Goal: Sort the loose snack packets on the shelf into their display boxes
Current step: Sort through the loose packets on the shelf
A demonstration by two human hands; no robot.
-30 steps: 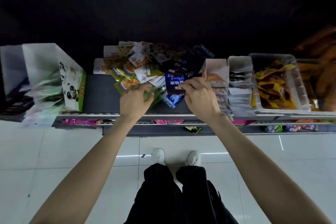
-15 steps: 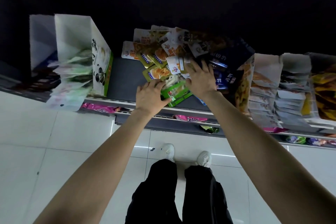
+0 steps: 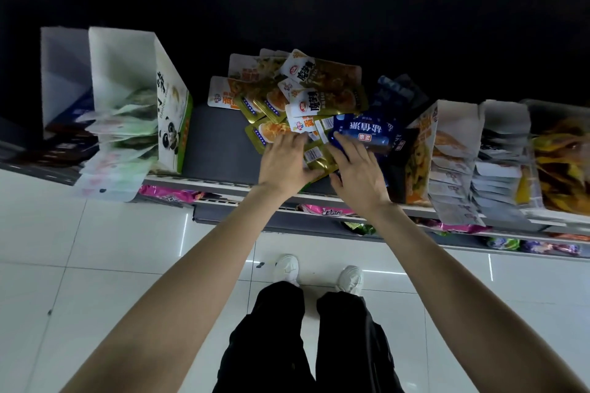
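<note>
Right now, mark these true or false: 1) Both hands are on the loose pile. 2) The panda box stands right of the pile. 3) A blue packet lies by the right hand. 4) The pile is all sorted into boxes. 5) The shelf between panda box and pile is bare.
1) True: the left hand and right hand rest on the pile.
2) False: the panda box stands left of it.
3) True: the blue packet lies at its fingertips.
4) False: the packets lie loose on the shelf.
5) True.
</note>
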